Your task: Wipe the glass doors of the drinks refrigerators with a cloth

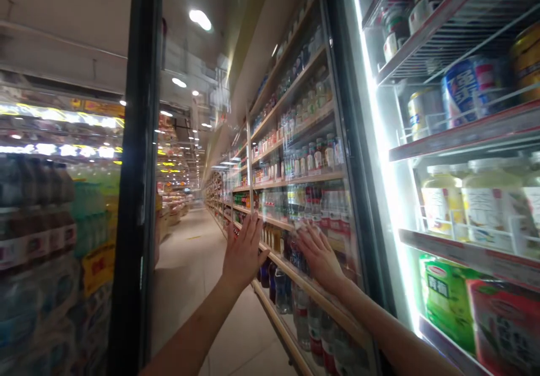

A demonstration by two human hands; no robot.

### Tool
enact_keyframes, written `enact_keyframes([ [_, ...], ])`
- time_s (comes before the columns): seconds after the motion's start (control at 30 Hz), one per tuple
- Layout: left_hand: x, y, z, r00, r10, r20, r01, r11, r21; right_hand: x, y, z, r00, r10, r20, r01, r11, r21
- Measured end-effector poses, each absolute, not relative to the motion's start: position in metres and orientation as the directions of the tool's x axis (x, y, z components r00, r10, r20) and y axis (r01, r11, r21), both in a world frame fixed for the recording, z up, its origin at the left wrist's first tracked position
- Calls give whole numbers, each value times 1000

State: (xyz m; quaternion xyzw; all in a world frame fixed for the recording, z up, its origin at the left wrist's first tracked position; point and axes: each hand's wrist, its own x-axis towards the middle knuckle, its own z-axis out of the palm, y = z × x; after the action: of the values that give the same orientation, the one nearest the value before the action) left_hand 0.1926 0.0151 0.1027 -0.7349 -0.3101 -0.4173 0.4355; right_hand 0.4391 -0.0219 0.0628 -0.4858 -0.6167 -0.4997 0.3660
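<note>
A glass cooler door [198, 112] with a dark frame stands swung open in front of me. My left hand [243, 252] is raised near the middle of the pane, fingers stretched upward and nothing visible in it. To its right, my right hand [318, 252] lies flat against or close to the glass, fingers extended and pointing up and left. A small pale patch shows at its fingertips; whether it is a cloth or a reflection I cannot tell. Bottles on shelves [310, 157] appear in the pane behind both hands.
At right is the lit cooler, with cans [462, 92], pale drink bottles [485, 202] and a green package [447, 297] on its shelves. Stacked bottles [37, 213] stand at left beyond the door frame [137, 173]. A tiled aisle floor [189, 252] shows through the glass.
</note>
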Motion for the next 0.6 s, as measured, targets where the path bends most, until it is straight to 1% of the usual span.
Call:
enact_keyframes([
  [0.03,192,16,102,461,91,883,819,-427,-383,438,-22,64,-238,236,942,971,26,239],
  [0.07,191,16,101,462,91,882,818,-426,-385,437,-22,66,-137,203,969,990,-2,141],
  [0.13,191,17,100,461,87,883,819,-423,-386,433,-19,73,142,77,987,989,-60,-137],
  [0.17,191,17,100,459,86,884,822,-420,-386,428,-17,75,209,36,977,976,-66,-207],
  [0.2,191,18,100,460,85,884,822,-416,-388,421,-15,77,190,31,981,980,-60,-188],
  [0.23,191,18,100,461,82,884,823,-412,-391,414,-13,77,88,56,995,995,-43,-85],
  [0.3,189,17,100,468,78,880,822,-405,-401,399,-11,75,-217,129,968,976,20,217],
  [0.33,188,17,101,473,78,878,821,-402,-406,395,-10,74,-322,149,935,947,43,319],
  [0.37,186,16,101,473,76,878,821,-399,-408,392,-11,75,-354,154,922,935,46,351],
  [0.4,184,16,102,467,75,881,824,-397,-404,391,-11,77,-308,144,940,951,26,308],
  [0.43,182,16,102,460,74,885,828,-394,-398,391,-11,80,-198,117,973,980,-10,201],
  [0.47,179,16,102,452,75,889,833,-392,-390,391,-10,84,-62,76,995,997,-47,65],
  [0.5,177,16,101,442,76,894,838,-389,-382,390,-10,88,49,36,998,997,-66,-46],
  [0.53,175,16,101,434,80,897,843,-386,-373,388,-9,90,97,8,995,993,-66,-96],
  [0.57,173,17,100,426,86,901,849,-383,-364,385,-8,90,65,7,998,997,-49,-64],
  [0.6,171,18,100,420,93,903,853,-379,-358,380,-7,89,-44,30,999,999,-17,45],
])
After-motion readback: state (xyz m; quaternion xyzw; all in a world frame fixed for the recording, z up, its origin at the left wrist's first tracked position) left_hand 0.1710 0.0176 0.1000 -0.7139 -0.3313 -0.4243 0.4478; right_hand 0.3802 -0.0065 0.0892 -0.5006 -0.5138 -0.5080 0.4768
